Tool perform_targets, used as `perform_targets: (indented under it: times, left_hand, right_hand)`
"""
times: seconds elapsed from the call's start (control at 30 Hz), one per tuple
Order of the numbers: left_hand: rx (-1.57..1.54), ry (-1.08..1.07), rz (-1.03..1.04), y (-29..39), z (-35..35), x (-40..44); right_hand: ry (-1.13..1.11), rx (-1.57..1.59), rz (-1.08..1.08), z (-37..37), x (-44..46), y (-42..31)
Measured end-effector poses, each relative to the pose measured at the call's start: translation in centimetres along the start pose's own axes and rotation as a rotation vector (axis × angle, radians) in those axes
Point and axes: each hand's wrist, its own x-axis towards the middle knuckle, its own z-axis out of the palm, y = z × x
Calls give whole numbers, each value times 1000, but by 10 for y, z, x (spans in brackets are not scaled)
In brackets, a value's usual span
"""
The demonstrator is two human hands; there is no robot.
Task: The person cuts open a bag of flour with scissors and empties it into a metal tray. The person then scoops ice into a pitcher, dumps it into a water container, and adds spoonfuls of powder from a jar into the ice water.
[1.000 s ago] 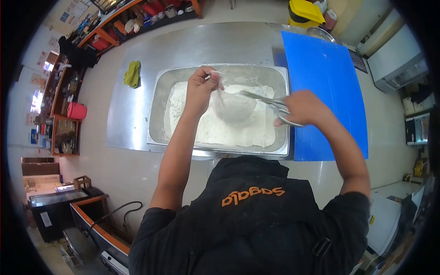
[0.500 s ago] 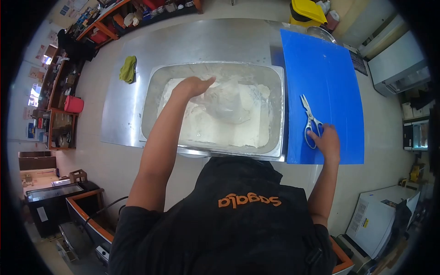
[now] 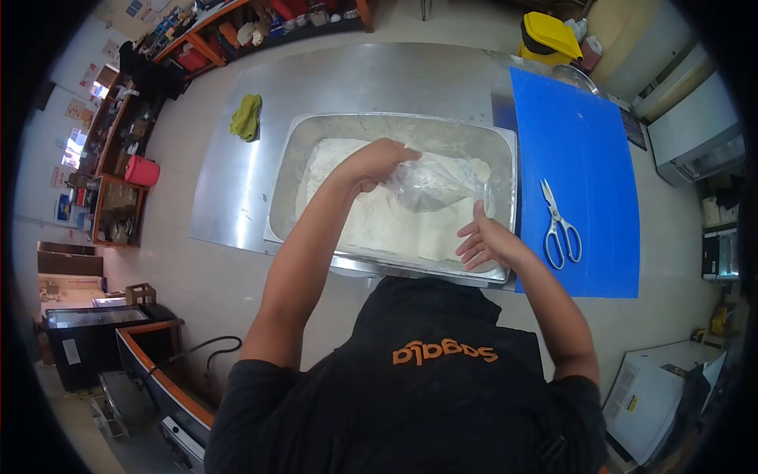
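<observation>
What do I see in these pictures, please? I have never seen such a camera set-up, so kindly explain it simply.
There is no robot here: a person works with bare hands. One camera, worn on the head, looks forward and down and takes all the pictures.

On the metal table stands a large metal tray with white powder in it. To its left lies a green cloth; to its right, scissors lie on a blue sheet.

The left hand holds a clear plastic bag over the powder. The right hand is open near the tray's right side, holding nothing that I can see.
</observation>
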Motion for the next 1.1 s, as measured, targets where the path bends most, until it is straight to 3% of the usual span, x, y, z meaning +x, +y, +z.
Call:
perform_targets:
  times: [0.07, 0.13, 0.2, 0.3, 0.43, 0.47, 0.57, 0.67, 0.8, 0.87, 0.97, 1.1]
  left_hand:
    - [-38, -46, 126, 30, 2, -27]
    - [19, -77, 248, 43, -9, -36]
    - [29, -106, 370, 45, -15, -41]
    - [255, -91, 459, 39, -30, -53]
    - [302, -16, 488, 25, -54, -73]
    - [442, 78, 368, 26, -62, -78]
    - [531, 398, 521, 10, -70, -70]
    - [173, 457, 732, 10, -59, -57]
    - [-240, 525, 753, 23, -47, -48]
    - [-396, 565, 785, 19, -47, -43]
    - [-433, 461, 824, 24, -41, -59]
    - [-438, 601, 854, 29, -34, -58]
  right_hand:
    - [-207, 249, 107, 0, 26, 4]
    - [-345, 585, 27, 23, 34, -26]
    - [-525, 672, -362, 47, 55, -48]
    - [-432, 853, -598, 67, 80, -84]
    - [-296, 754, -612, 69, 89, -107]
    - [-350, 837, -587, 64, 100, -109]
    - [-303, 756, -758, 61, 110, -123]
    - [-208, 551, -950, 70, 98, -141]
    - [-62, 96, -1137, 91, 84, -157]
    - [-38, 36, -1164, 96, 78, -159]
    - [48, 27, -1238, 100, 80, -157]
    - [14, 139, -1266, 100, 83, -152]
